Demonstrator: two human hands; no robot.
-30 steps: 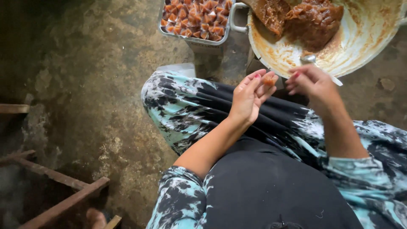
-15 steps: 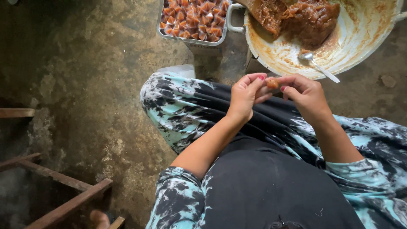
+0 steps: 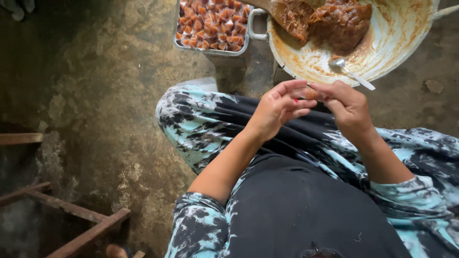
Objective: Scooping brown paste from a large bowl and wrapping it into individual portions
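Observation:
My left hand (image 3: 278,108) and my right hand (image 3: 345,105) meet above my lap, fingertips pinching a small brown sticky piece (image 3: 311,93) between them. Just beyond them sits a large pale pan (image 3: 397,38) smeared with sauce, holding a brown sticky mass (image 3: 342,21) and a metal spoon (image 3: 351,72) lying on its inner wall. A wooden paddle (image 3: 282,10) rests in the pan's left side. To the left of the pan stands a metal tray (image 3: 212,24) filled with several small wrapped brown pieces.
I sit on a rough, stained concrete floor (image 3: 95,95), in patterned blue-black trousers and a black top. Rusty wooden or metal bars (image 3: 71,210) lie at lower left. A clear plastic sheet (image 3: 201,84) shows beside my knee.
My right hand left the spoon in the pan and came in to meet my left hand; both now pinch the small brown piece together.

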